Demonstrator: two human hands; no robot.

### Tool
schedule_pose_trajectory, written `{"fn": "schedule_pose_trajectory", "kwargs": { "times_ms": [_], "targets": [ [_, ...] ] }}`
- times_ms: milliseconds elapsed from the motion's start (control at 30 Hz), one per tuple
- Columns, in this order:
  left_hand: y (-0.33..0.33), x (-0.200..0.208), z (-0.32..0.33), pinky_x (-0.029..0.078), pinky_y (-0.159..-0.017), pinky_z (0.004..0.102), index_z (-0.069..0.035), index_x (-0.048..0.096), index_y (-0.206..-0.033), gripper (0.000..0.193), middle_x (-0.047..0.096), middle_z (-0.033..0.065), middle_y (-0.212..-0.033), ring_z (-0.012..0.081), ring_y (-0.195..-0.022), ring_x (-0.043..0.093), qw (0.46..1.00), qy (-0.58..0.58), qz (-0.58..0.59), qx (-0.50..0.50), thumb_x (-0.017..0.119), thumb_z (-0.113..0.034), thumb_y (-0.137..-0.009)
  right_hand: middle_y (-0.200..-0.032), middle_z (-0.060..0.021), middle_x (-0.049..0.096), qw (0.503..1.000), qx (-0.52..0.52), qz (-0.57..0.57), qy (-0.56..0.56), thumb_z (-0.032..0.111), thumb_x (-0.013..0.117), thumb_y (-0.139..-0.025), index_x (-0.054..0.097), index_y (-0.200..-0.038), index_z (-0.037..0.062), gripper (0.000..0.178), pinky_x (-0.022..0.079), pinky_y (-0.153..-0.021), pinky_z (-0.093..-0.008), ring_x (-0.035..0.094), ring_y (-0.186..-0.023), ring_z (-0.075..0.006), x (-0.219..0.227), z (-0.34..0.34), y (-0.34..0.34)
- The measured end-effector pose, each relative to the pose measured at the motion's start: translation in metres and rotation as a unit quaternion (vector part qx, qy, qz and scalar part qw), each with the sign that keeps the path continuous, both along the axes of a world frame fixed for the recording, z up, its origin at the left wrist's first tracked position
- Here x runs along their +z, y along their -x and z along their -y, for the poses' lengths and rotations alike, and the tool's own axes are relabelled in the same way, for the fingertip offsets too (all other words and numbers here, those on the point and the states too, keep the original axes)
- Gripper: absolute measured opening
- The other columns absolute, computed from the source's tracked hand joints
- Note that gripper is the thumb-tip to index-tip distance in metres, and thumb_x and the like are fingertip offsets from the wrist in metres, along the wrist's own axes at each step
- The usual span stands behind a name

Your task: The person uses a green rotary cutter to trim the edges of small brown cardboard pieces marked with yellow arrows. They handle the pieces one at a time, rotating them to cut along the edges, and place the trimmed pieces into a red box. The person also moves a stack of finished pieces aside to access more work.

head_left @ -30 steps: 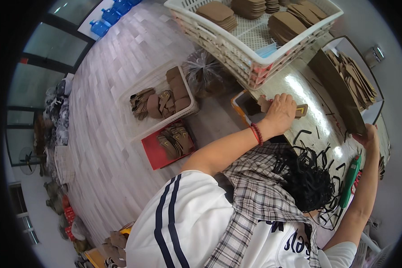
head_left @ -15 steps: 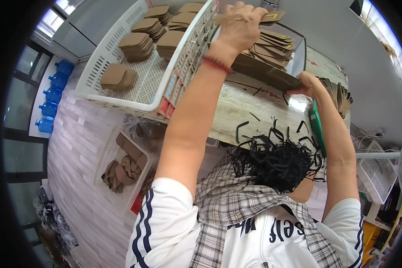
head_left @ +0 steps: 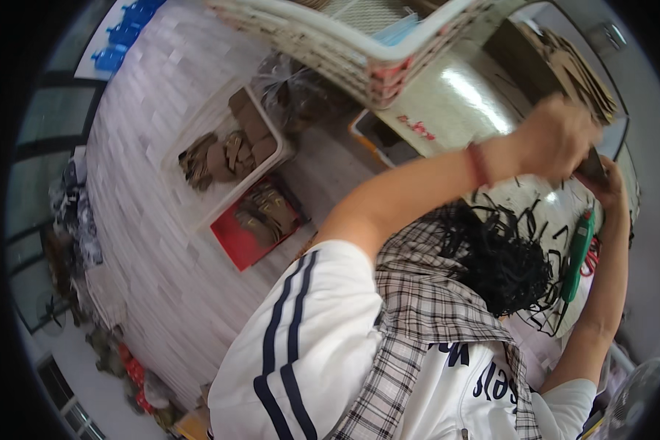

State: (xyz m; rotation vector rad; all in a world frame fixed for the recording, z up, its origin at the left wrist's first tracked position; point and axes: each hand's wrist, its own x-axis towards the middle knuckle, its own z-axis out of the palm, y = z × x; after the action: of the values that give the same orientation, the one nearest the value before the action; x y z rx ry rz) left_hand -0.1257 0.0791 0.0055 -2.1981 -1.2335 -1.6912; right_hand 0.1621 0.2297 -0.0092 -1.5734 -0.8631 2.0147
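My left hand (head_left: 557, 139) is smeared by motion over the near side of an open box (head_left: 524, 62) that holds a stack of flat brown pieces (head_left: 576, 70). Its fingers are too blurred to show whether anything is in them. Just beyond it, my right hand (head_left: 606, 182) grips the dark near corner of the box, partly hidden behind the left. A long green tool (head_left: 579, 253) lies on the table beside my right forearm. Heaped against my plaid apron (head_left: 425, 293) is a tangle of black strips (head_left: 502, 257), with more scattered on the table (head_left: 455, 99).
A white plastic basket (head_left: 389, 55) stands at the table's left. On the floor are a clear bin (head_left: 187, 198) of brown pieces and a red box (head_left: 231, 246) with similar pieces. A fan (head_left: 634, 400) is at the lower right; blue water bottles (head_left: 110, 57) stand far left.
My view has swung, so the table and box sit further right. My left hand has come back from the box's far left side toward my right hand; the brown piece it held no longer shows.
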Motion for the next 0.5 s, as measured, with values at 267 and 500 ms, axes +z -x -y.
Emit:
{"fn": "schedule_pose_trajectory", "kwargs": {
  "times_ms": [267, 500],
  "targets": [
    [0.086, -0.074, 0.242, 0.047, -0.062, 0.0303, -0.004, 0.067, -0.097, 0.015, 0.065, 0.0083, -0.082, 0.0221, -0.071, 0.062, 0.889, 0.375, 0.253, -0.068, 0.063, -0.005, -0.082, -0.112, -0.0256, 0.057, 0.991, -0.109, 0.038, 0.062, 0.000, 0.049, -0.082, 0.050, -0.107, -0.0158, 0.030, 0.047, -0.098, -0.0546, 0.054, -0.108, -0.0388, -0.009, -0.037, -0.020],
    [0.114, -0.096, 0.291, 0.048, -0.064, 0.0291, -0.006, 0.067, -0.096, 0.014, 0.065, 0.0075, -0.083, 0.0198, -0.072, 0.062, 0.845, 0.459, 0.274, 0.013, 0.060, -0.008, -0.083, -0.113, -0.0273, 0.056, 0.993, -0.111, 0.011, 0.043, -0.003, 0.045, -0.084, 0.048, -0.102, -0.0183, 0.024, 0.046, -0.098, -0.0568, 0.054, -0.110, -0.0389, 0.011, -0.025, -0.022]
  ]
}}
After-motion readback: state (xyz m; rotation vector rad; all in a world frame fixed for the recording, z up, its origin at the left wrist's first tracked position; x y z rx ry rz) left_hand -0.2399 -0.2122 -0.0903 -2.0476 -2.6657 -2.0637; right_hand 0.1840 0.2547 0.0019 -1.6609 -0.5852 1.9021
